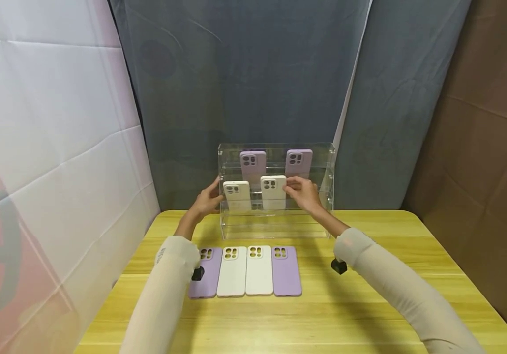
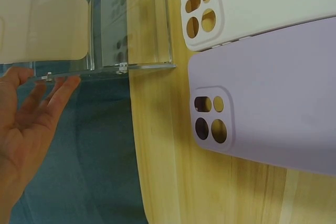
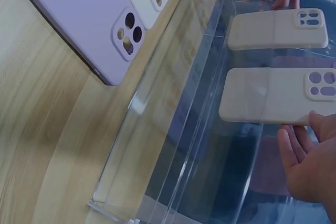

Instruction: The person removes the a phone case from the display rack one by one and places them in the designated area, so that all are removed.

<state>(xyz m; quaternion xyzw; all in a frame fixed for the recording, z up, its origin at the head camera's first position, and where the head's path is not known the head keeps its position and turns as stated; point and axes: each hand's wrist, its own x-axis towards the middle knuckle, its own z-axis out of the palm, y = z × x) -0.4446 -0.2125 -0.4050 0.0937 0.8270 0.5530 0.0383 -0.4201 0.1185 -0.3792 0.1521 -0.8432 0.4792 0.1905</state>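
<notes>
A clear acrylic display stand [image 1: 275, 231] with stepped tiers stands at the back of the table. My right hand [image 1: 304, 194] pinches the right edge of a white phone case [image 1: 273, 192] on a lower tier, thumb in front; the same case [image 3: 262, 95] stands upright behind a clear lip in the right wrist view. My left hand [image 2: 31, 119] touches the stand's left side wall with its fingertips. Another white phone case [image 1: 237, 196] stands just inside that wall. Two purple phone cases, the left one [image 1: 253, 164] and the right one [image 1: 299, 162], stand on a higher tier.
In front of the stand, a row of flat phone cases lies on the wooden table [image 1: 253, 324]: a purple case [image 1: 204, 287], two white ones [image 1: 232, 275] side by side, and a purple case [image 1: 287, 275]. A grey curtain [image 1: 253, 73] hangs behind.
</notes>
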